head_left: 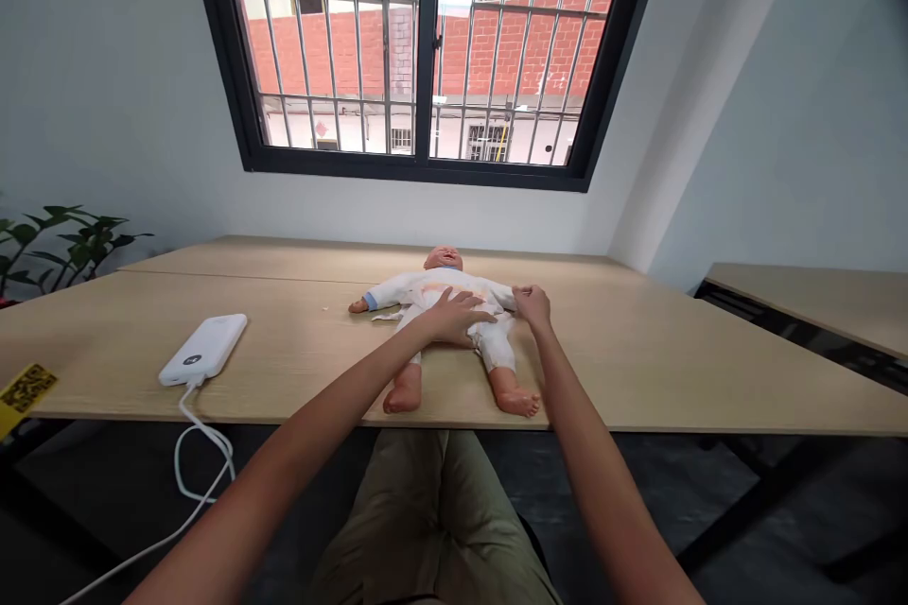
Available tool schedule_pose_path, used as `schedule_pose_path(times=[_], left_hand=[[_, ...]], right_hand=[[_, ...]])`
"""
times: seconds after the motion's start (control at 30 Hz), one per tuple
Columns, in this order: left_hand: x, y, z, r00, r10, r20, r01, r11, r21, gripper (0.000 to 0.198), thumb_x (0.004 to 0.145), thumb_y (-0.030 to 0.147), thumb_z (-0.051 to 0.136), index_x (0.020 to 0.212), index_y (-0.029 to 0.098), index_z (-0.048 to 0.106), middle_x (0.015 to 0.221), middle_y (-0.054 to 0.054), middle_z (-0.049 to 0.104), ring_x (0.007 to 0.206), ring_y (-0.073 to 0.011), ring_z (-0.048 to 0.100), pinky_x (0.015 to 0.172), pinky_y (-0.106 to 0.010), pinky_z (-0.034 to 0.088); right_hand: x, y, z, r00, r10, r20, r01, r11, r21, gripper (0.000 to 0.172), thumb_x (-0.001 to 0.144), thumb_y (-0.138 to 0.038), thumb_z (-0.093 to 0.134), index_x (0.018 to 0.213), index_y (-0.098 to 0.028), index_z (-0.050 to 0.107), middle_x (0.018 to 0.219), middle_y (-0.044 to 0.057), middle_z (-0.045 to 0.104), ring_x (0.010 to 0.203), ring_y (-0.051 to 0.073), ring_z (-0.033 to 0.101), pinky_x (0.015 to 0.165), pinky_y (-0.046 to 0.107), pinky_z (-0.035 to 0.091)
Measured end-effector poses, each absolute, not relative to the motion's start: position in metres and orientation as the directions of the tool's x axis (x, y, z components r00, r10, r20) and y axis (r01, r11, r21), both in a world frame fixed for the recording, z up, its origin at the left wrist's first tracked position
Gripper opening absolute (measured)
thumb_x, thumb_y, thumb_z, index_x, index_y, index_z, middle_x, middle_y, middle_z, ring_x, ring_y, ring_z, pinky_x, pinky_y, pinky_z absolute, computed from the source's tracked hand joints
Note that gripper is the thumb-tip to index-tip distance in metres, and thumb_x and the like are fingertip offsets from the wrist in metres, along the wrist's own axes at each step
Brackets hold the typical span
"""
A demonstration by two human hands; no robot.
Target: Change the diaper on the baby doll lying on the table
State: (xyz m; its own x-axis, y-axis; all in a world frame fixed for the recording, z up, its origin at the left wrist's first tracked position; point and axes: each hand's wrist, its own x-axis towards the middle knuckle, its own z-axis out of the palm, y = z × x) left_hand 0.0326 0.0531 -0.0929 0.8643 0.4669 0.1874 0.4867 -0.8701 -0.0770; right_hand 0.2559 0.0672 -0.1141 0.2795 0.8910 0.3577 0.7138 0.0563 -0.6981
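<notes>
Baby doll (pixel 426 288) lies face-up on the counter (pixel 638 359), head away and feet toward the near edge, left hand (pixel 454 315) flat on its belly with fingers spread, right hand (pixel 533 305) just right at its sleeve, fingers curled, grip impossible to tell.

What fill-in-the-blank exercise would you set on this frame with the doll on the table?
The baby doll lies on its ____ on the table.
The left hand rests flat on the doll's ____.
In the picture, the white power bank lies to the ____ of the doll.
Its cable hangs over the table's ____.
Missing words: back; belly; left; edge.
</notes>
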Motion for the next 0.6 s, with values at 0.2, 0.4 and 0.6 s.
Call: schedule_pose_path(times=[0.2, 0.4, 0.6], left_hand=[[0.053, 0.048, -0.100, 0.855, 0.459, 0.242, 0.509, -0.832, -0.220, 0.060, 0.078, 0.034, 0.070, 0.135, 0.027, 0.054, 0.130, -0.015, 0.056, 0.126, -0.0364, 0.043, 0.106, -0.060, 0.030], [0.060, 0.054, -0.115, 0.825, 0.467, 0.320, 0.550, -0.795, -0.257, 0.050, 0.081, 0.020, 0.057, 0.131, 0.022, 0.053, 0.128, -0.015, 0.056, 0.121, -0.0347, 0.046, 0.102, -0.060, 0.033], [0.058, 0.055, -0.119, 0.814, 0.470, 0.341, 0.567, -0.770, -0.293, 0.056, 0.079, 0.016, 0.054, 0.134, 0.022, 0.048, 0.132, -0.015, 0.052, 0.121, -0.0330, 0.046, 0.099, -0.057, 0.034]], right_hand=[[0.275, 0.055, -0.126, 0.283, 0.937, 0.204, 0.645, -0.029, -0.764, 0.016, 0.082, -0.024, 0.069, 0.072, -0.014, 0.063, 0.057, 0.000, 0.060, 0.060, 0.016, 0.059, 0.064, 0.027, 0.048], [0.266, 0.054, -0.127, 0.162, 0.986, 0.045, 0.512, -0.045, -0.858, 0.027, 0.088, -0.030, 0.058, 0.067, -0.013, 0.060, 0.054, 0.006, 0.061, 0.043, 0.012, 0.050, 0.045, 0.023, 0.041], [0.268, 0.049, -0.121, 0.010, 0.996, 0.090, 0.446, 0.076, -0.892, 0.015, 0.071, -0.025, 0.072, 0.082, -0.016, 0.067, 0.079, 0.005, 0.071, 0.062, 0.011, 0.059, 0.055, 0.020, 0.047]])
